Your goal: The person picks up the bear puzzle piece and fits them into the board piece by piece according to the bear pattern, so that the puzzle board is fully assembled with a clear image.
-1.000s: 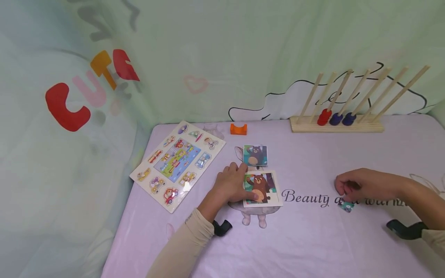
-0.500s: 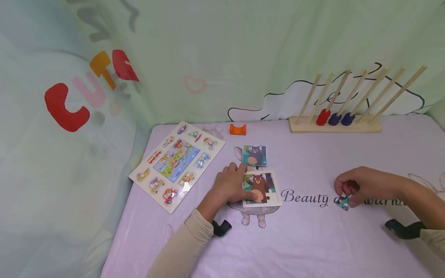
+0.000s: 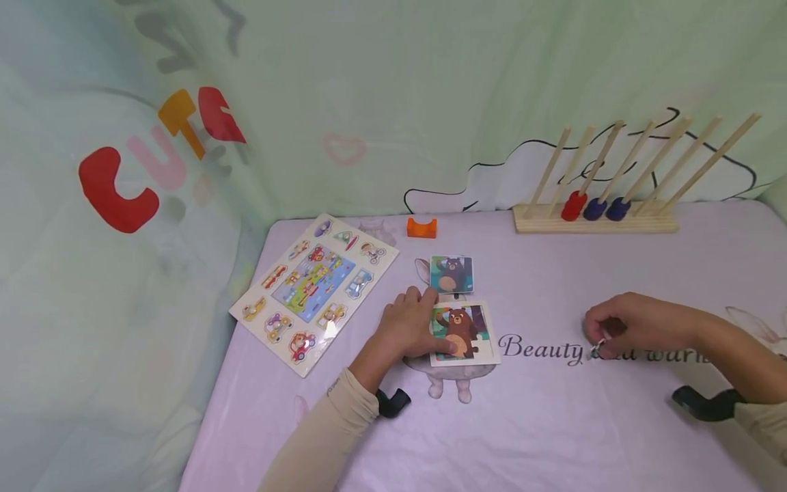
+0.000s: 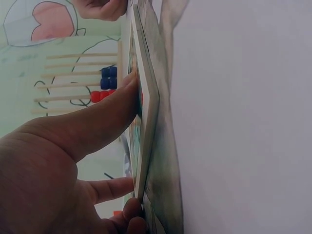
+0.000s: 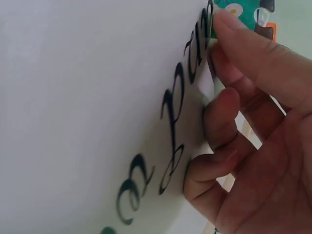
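Note:
My left hand (image 3: 406, 328) rests across the left side of a small white-framed jigsaw puzzle (image 3: 494, 352) with a brown bear on it. In the left wrist view the thumb (image 4: 105, 112) lies straight on the puzzle's face, while the other fingertips meet its edge. A pale bare patch shows at the picture's lower right. Close over the cloth to the right, my right hand (image 3: 642, 324) pinches a small teal jigsaw piece (image 5: 247, 10) with a white flower between thumb and index finger. Just behind the puzzle lies a square bear picture card (image 3: 451, 275).
At the left lies a wooden vehicle peg puzzle (image 3: 313, 283). An orange notched block (image 3: 421, 228) sits at the back. A wooden rack with upright rods (image 3: 596, 228) and red and blue beads stands at the back right. Curtains (image 3: 369, 102) rise behind the table.
My right hand has shifted slightly left, and the jigsaw piece has turned in its fingers, so less of its face shows in the head view. The left hand and puzzle have stayed put.

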The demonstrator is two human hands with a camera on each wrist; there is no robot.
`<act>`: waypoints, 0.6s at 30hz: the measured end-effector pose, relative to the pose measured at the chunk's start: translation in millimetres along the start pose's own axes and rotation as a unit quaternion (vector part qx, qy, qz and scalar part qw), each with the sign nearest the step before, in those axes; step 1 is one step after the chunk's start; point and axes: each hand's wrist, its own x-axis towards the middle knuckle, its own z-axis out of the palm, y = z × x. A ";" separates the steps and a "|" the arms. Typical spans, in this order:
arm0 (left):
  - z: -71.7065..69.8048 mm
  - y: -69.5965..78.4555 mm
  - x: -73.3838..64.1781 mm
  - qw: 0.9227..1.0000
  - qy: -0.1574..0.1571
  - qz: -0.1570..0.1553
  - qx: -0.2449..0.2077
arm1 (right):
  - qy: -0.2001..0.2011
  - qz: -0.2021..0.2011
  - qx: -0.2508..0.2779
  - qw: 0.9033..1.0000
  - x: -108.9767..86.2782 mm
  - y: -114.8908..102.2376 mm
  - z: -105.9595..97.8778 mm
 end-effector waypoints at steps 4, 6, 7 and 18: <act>-0.8 0.4 0.2 1.000 0.002 -0.001 0.000 | -0.013 -0.005 0.009 1.000 3.4 -6.2 -2.6; -0.9 0.4 0.0 1.000 0.003 0.000 0.000 | -0.016 -0.009 0.018 1.000 5.4 -7.5 -3.5; -0.8 0.6 -0.1 1.000 0.003 0.000 -0.002 | -0.016 -0.014 0.024 1.000 6.2 -7.4 -3.5; -2.1 2.1 -1.6 1.000 0.003 0.002 -0.006 | -0.028 -0.075 0.062 0.995 17.9 -15.3 -1.4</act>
